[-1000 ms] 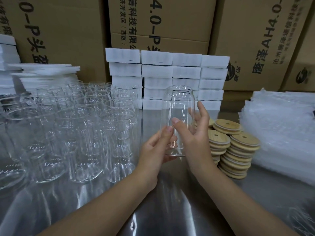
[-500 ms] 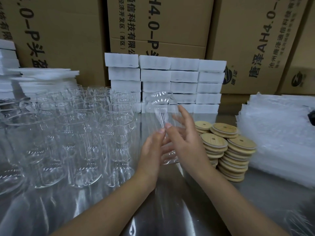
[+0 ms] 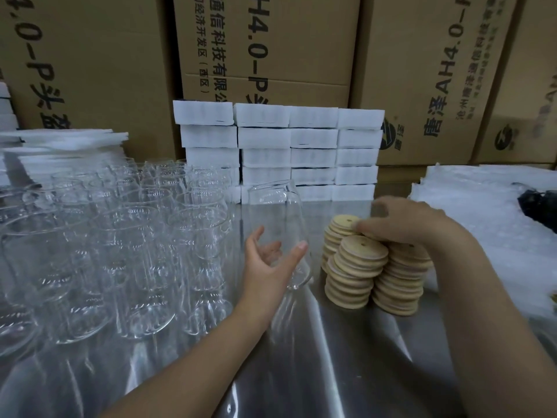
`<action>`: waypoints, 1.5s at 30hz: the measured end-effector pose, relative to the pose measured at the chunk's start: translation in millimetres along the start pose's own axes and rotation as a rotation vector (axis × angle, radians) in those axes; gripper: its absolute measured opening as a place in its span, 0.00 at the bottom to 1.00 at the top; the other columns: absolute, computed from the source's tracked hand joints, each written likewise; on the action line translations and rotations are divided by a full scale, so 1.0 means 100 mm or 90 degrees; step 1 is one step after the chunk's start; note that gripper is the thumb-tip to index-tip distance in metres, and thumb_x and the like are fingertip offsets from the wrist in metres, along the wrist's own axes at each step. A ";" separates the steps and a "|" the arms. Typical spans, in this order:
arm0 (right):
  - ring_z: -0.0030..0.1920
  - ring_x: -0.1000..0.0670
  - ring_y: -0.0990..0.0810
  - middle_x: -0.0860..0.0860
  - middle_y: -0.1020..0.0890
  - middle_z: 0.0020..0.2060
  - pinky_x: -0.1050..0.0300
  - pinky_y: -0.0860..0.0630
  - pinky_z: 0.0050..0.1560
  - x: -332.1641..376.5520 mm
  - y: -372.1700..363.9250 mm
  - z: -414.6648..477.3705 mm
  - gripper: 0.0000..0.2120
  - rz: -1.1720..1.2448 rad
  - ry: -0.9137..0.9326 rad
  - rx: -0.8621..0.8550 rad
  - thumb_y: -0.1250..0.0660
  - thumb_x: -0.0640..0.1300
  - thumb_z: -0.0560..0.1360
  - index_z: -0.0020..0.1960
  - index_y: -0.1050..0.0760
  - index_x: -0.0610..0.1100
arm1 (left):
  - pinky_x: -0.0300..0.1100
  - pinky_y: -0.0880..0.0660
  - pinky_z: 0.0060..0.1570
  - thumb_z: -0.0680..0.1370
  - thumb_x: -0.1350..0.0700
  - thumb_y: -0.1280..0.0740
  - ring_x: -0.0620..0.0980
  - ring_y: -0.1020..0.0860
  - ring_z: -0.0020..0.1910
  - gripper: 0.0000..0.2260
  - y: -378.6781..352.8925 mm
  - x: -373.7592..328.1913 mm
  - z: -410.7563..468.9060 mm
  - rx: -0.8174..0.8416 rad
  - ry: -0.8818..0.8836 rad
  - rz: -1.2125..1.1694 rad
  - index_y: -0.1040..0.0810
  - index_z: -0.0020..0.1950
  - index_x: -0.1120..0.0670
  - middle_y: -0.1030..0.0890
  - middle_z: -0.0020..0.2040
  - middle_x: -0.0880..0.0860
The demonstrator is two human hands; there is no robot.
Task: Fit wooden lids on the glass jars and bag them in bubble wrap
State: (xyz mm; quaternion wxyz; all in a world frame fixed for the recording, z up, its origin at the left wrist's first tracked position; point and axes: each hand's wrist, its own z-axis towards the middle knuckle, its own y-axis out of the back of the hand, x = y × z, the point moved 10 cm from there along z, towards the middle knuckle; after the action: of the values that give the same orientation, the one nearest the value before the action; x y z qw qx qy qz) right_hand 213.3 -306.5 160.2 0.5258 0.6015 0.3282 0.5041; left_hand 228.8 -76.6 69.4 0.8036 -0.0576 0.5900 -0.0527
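Glass fills the left half of the steel table [image 3: 331, 357]: a crowd of bare jars [image 3: 129, 236] stands there, none with a lid and none wrapped. By my reckoning the job is near its start, or at least a great many jars are left. The left hand [image 3: 265, 267] holds one jar [image 3: 277, 212] near the middle of the table, tilted, with the thumb in front and the fingers curled round behind the glass. It has no lid yet. Just to its right stand the stacks of wooden lids [image 3: 361, 254]. The right hand [image 3: 404, 221] lies over their tops with fingers bent, the tips on the uppermost lids; whether it has pinched one I cannot tell. The heap of bubble-wrap bags [image 3: 470, 212] at the far right looks untouched. No finished jar shows anywhere. So lidding this jar seems the step in hand, and bagging comes after.
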 end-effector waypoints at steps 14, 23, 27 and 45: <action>0.57 0.58 0.23 0.52 0.28 0.62 0.64 0.24 0.56 0.35 0.34 -0.40 0.28 0.708 0.322 -0.408 0.24 0.56 0.66 0.62 0.31 0.63 | 0.26 0.38 0.54 0.64 0.54 0.19 0.39 0.32 0.65 0.41 0.03 0.06 0.10 -0.019 -0.076 0.112 0.37 0.72 0.44 0.29 0.65 0.47; 0.45 0.64 0.20 0.62 0.19 0.43 0.71 0.26 0.42 0.64 0.13 -0.42 0.11 0.783 0.423 -0.259 0.29 0.49 0.69 0.50 0.25 0.53 | 0.31 0.38 0.62 0.63 0.51 0.18 0.34 0.33 0.66 0.40 -0.02 -0.10 0.03 -0.010 -0.185 0.224 0.39 0.63 0.30 0.31 0.65 0.41; 0.53 0.65 0.21 0.60 0.19 0.54 0.73 0.27 0.48 0.69 0.10 -0.47 0.16 0.733 0.434 -0.241 0.31 0.51 0.70 0.58 0.23 0.57 | 0.30 0.38 0.62 0.64 0.50 0.19 0.31 0.34 0.65 0.40 -0.04 -0.12 0.01 0.002 -0.189 0.231 0.42 0.61 0.27 0.31 0.65 0.41; 0.57 0.67 0.24 0.65 0.22 0.54 0.74 0.29 0.54 0.82 0.00 -0.50 0.16 0.614 0.457 -0.236 0.30 0.48 0.74 0.61 0.25 0.57 | 0.28 0.36 0.59 0.62 0.45 0.20 0.30 0.33 0.63 0.40 0.06 -0.11 0.03 -0.020 -0.216 0.221 0.41 0.64 0.25 0.32 0.60 0.32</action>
State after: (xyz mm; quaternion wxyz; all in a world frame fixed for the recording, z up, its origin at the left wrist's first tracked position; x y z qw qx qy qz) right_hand 188.0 -215.7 178.2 0.1921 0.3740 0.0832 0.9035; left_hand 228.5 -68.6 79.7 0.8872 0.0240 0.4484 0.1062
